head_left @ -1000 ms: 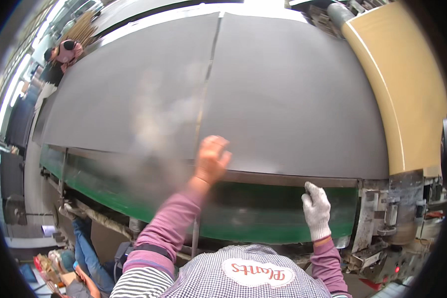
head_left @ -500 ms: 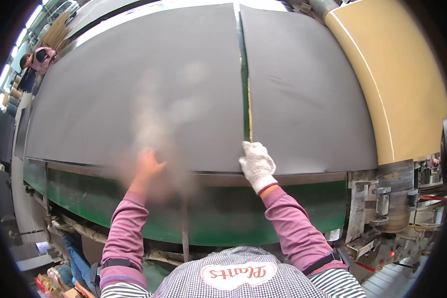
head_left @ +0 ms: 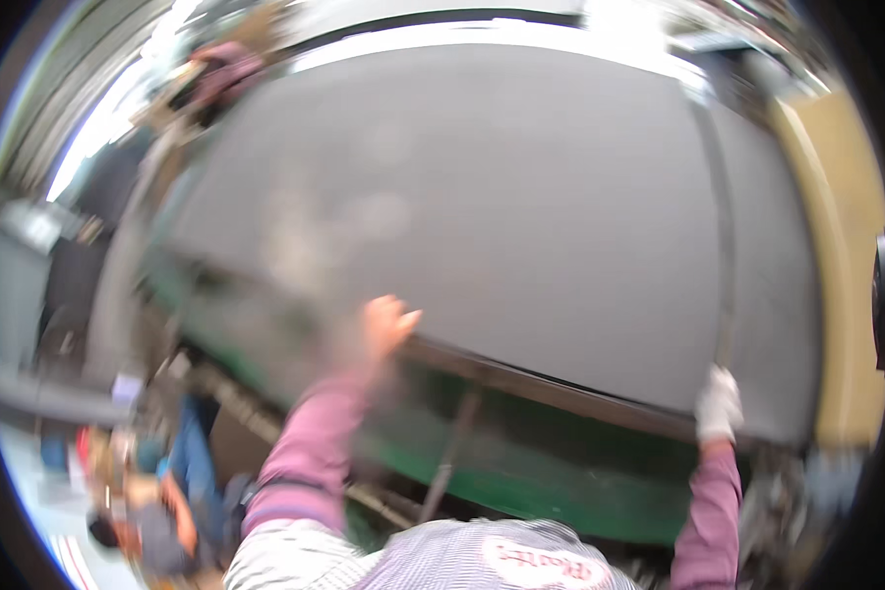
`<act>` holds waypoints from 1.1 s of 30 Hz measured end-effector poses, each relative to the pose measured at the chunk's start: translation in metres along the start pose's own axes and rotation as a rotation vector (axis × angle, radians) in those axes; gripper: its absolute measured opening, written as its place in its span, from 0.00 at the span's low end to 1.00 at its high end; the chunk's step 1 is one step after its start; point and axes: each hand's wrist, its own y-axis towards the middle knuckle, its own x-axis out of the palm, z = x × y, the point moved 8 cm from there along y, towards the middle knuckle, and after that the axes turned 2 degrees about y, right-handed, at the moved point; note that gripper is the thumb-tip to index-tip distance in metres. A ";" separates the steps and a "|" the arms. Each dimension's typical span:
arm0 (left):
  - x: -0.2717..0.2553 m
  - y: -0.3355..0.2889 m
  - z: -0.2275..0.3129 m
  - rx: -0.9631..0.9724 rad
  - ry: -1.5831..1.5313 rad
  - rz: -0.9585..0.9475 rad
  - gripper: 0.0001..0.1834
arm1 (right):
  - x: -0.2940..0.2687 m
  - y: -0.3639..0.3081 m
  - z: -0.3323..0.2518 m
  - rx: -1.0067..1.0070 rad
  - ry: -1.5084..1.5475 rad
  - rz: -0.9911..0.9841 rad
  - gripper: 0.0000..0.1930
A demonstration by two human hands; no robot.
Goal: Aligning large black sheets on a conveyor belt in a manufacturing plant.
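A large smooth grey sheet point(head_left: 521, 206) lies across the table, its near edge running along the table's front. A narrower grey sheet point(head_left: 772, 256) lies to its right, past a dark gap point(head_left: 726, 236). My left hand point(head_left: 388, 326), bare, is over the near edge of the large sheet, fingers and thumb apart, nothing in it. My right hand point(head_left: 720, 405), in a white knitted glove, is at the near end of the gap. Its fingers look closed on the large sheet's near right corner, though blur softens the detail.
A tan sheet point(head_left: 851, 285) curves over a roller at the right. Green panel point(head_left: 521, 492) hangs below the table's front. One person point(head_left: 228, 74) is at the far left; another point(head_left: 162, 526) is at the lower left. A pale smear clouds the view left of centre.
The view has turned leftward and blurred. The gap and my gloved hand now appear farther right, closer to the tan sheet. My left hand remains by the near edge.
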 end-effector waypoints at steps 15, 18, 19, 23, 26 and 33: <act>0.009 -0.017 0.121 0.243 -0.164 -0.373 0.18 | -0.043 -0.029 0.120 0.532 0.538 -0.590 0.45; 0.011 -0.018 0.172 0.286 -0.150 -0.432 0.20 | -0.014 -0.026 0.161 0.558 0.610 -0.549 0.46; 0.012 -0.019 0.189 0.310 -0.151 -0.427 0.20 | -0.009 -0.028 0.174 0.574 0.632 -0.545 0.45; 0.015 -0.021 0.258 0.372 -0.139 -0.425 0.21 | 0.046 -0.022 0.225 0.595 0.581 -0.441 0.39; 0.019 -0.021 0.312 0.423 -0.124 -0.449 0.23 | 0.080 -0.012 0.248 0.516 0.619 -0.463 0.32; 0.020 -0.010 0.248 0.257 -0.141 -0.347 0.39 | -0.051 -0.039 0.165 0.371 1.259 0.365 0.17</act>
